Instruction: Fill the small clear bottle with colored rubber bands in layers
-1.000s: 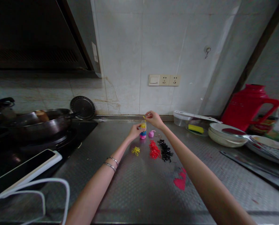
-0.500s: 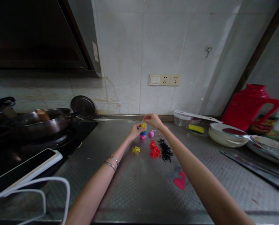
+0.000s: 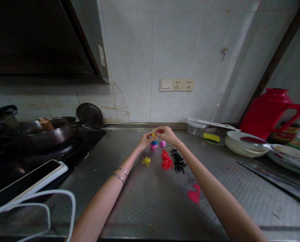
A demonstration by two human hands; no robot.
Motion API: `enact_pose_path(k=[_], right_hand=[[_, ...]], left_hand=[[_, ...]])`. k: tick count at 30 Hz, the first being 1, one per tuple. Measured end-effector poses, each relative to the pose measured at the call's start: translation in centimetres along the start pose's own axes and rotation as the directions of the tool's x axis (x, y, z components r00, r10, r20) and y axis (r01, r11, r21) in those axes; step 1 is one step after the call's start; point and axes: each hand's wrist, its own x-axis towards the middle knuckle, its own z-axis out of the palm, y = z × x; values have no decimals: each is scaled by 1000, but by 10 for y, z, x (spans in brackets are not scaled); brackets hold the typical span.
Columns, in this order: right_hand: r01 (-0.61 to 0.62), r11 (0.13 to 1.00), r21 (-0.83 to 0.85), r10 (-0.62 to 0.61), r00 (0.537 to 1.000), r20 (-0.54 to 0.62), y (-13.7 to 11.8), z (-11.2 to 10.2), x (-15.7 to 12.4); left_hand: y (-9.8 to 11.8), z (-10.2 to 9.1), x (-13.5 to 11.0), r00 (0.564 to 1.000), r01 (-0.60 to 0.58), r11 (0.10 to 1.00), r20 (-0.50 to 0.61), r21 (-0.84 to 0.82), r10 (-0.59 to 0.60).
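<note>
My left hand [image 3: 145, 140] is closed round a small clear bottle [image 3: 154, 142] standing on the metal counter. Pink, blue and yellow layers show through its side. At the bottle's mouth, my right hand [image 3: 166, 134] pinches what looks like a yellow rubber band [image 3: 153, 134]; the fingers partly cover it. Just right of the bottle sits a small pink lid [image 3: 163, 143]. Nearer to me lie a little heap of yellow rubber bands [image 3: 146, 161], a pile of red bands [image 3: 166, 160] and a pile of black bands [image 3: 178, 161].
Left is a stove with a steel pan [image 3: 49, 132] and a white device [image 3: 31, 181] with a cable. Along the right stand a clear tub [image 3: 195, 128], a yellow sponge [image 3: 211, 137], stacked bowls [image 3: 243, 148], a knife [image 3: 270, 179] and a red thermos [image 3: 268, 114].
My right hand has moved slightly down, its fingers now lower at the bottle's mouth and closer to my left hand. The left hand still holds the bottle in place.
</note>
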Motion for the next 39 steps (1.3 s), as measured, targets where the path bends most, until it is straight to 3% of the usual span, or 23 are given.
enact_pose_path(k=[4, 8, 16, 25, 39], right_hand=[[74, 997, -16, -63, 925, 376, -6, 19, -25], [93, 990, -102, -32, 875, 483, -5, 41, -44], [213, 955, -207, -105, 894, 435, -7, 63, -63], [253, 961, -114, -181, 883, 433, -12, 68, -70], [185, 977, -107, -127, 905, 406, -1, 71, -66]], left_hand=[[-1, 0, 1, 1000, -26, 998, 5, -52, 27], [-5, 1, 0, 999, 40, 999, -30, -11, -40], [-5, 0, 1, 999, 44, 999, -30, 1, -44], [-2, 0, 0, 998, 50, 998, -46, 28, -48], [-3, 1, 0, 999, 25, 1000, -38, -5, -25]])
